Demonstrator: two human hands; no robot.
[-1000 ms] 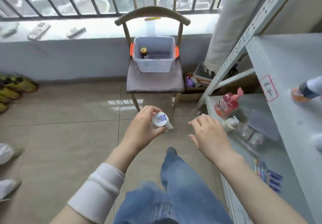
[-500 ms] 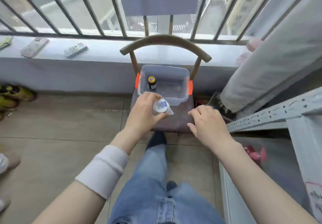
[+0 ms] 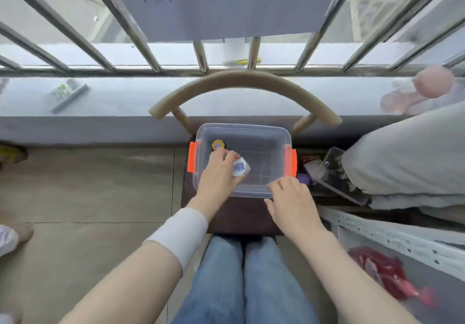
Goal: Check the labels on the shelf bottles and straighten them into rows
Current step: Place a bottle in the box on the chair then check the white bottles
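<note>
Head view: our left hand (image 3: pixel 218 174), gripping the small white blue-labelled bottle (image 3: pixel 240 168), now hangs over the clear orange-latched plastic bin (image 3: pixel 275 132) mid-frame, likely discarding it; our right hand (image 3: pixel 292 202) hovers loose, empty.

The bin (image 3: pixel 264 152) is clear, smooth plastic with glossy orange plastic clips (image 3: pixel 289 161). At its twelve o'clock, the chair backrest (image 3: pixel 241 79) looks like matt wood; the seat pad (image 3: pixel 241 215) is dark cloth. The window bars (image 3: pixel 136 26) are shiny metal and carry matt paper (image 3: pixel 226 9). The small bottle (image 3: pixel 240 167) is white plastic. At nine o'clock, the floor tiles (image 3: pixel 88 185) gleam.
</note>
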